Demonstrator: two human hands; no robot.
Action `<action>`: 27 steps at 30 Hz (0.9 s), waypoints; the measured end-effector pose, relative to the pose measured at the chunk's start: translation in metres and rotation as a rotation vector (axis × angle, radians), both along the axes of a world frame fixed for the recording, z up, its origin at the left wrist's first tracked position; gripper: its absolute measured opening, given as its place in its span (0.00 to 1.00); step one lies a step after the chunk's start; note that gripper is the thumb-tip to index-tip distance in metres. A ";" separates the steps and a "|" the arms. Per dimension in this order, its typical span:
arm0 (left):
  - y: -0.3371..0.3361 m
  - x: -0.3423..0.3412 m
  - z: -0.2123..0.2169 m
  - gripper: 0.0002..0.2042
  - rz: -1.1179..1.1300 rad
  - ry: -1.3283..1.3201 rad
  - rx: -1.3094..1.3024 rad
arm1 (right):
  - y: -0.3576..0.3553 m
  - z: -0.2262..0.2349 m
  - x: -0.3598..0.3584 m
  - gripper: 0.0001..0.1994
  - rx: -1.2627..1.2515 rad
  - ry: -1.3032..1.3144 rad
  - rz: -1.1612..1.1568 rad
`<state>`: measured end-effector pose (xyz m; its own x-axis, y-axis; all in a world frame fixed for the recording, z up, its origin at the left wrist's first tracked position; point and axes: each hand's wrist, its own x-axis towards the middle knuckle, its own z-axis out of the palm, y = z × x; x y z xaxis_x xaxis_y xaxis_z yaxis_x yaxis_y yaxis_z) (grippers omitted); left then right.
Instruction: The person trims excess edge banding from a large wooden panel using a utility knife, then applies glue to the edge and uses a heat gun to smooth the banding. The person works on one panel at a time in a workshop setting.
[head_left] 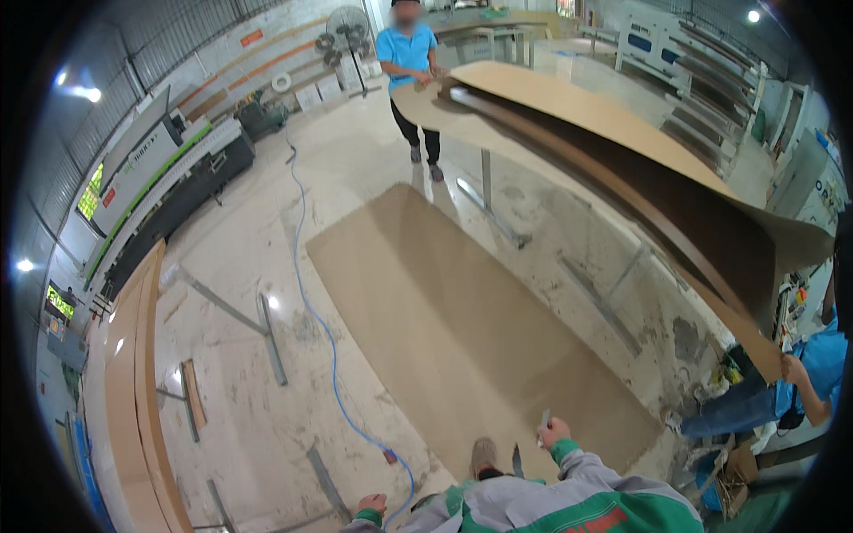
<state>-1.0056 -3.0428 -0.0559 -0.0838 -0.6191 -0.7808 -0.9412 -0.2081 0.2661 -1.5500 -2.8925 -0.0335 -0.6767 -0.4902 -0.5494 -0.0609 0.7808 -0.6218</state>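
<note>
A flat brown cardboard sheet point(444, 311) lies on the floor in front of me, and my shoe is on its near end. Over that near end is my right hand point(557, 432), closed around a small grey hand tool point(544, 418), narrow and upright; its exact kind is too small to tell. My left hand point(373, 503) hangs low beside the blue hose point(333, 355), fingers curled in, with nothing seen in it. To the right, two people in blue shirts hold a large bent cardboard sheet point(577, 111) by its ends, open along one side.
Metal support legs point(273, 342) stand on the floor at left, beside long cardboard-wrapped panels point(133, 391). A long green-and-grey machine point(169, 178) lines the left wall. A standing fan point(345, 35) is at the back. Panels fill a rack point(711, 98) at far right.
</note>
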 end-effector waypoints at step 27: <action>-0.284 -0.574 0.187 0.13 -1.173 0.839 0.457 | -0.222 0.187 -0.015 0.14 -0.534 -0.159 -0.518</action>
<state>-1.5792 -3.3265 0.1308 -0.8487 0.3885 -0.3588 -0.2410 0.3197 0.9164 -1.5647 -3.1144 0.1531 -0.8253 -0.3583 -0.4364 0.3532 0.2754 -0.8941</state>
